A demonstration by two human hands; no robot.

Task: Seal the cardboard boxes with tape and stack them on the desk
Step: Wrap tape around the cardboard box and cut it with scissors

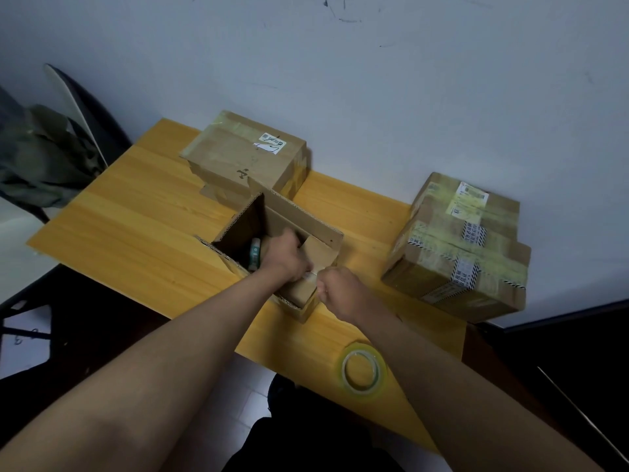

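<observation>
An open cardboard box (pixel 306 212) stands mid-desk with its flaps up; a green-and-white item (pixel 255 254) lies inside. My left hand (pixel 286 257) reaches into the box, fingers curled over an inner flap (pixel 318 250) folded down. My right hand (pixel 335 289) is a fist at the box's near right corner, pinching a short clear tape strip (pixel 311 274) that runs across to my left hand. A roll of clear tape (pixel 363 371) lies flat near the desk's front edge. A sealed box (pixel 245 155) sits at the back, and two taped boxes (pixel 459 253) are stacked at the right.
The wooden desk (pixel 136 212) stands against a pale wall. A chair with a dark green garment (pixel 41 158) is at the left. A dark surface (pixel 561 352) adjoins the desk on the right. Bare desktop lies left of the open box.
</observation>
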